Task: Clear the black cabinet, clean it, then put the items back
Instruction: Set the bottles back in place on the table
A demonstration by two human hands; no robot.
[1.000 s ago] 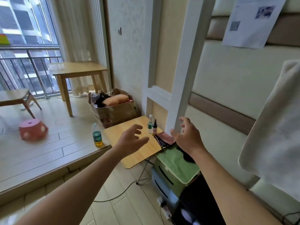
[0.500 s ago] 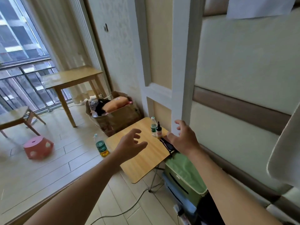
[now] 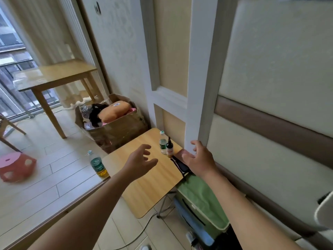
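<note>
Left hand [image 3: 139, 159] hovers over the folding table [image 3: 149, 192]; right hand [image 3: 199, 159] hangs just right of it, above the table's far right corner, at the foot of the upright post [image 3: 198, 78]. Between the hands and slightly beyond them, a water bottle [image 3: 163, 143] and a dropper bottle [image 3: 169, 147] stand upright on the table, side by side. Beneath the right hand a flat pouch [image 3: 181, 166] lies at the table edge. Nearer than that hand, a cloth-covered bin [image 3: 198, 199] sits along the wall. Left of the left hand a floor bottle [image 3: 98, 166] stands; further left, a stool [image 3: 16, 165]. Beyond both hands a filled carton [image 3: 124, 129] sits by the wall, a wooden table [image 3: 59, 73] behind it
</note>
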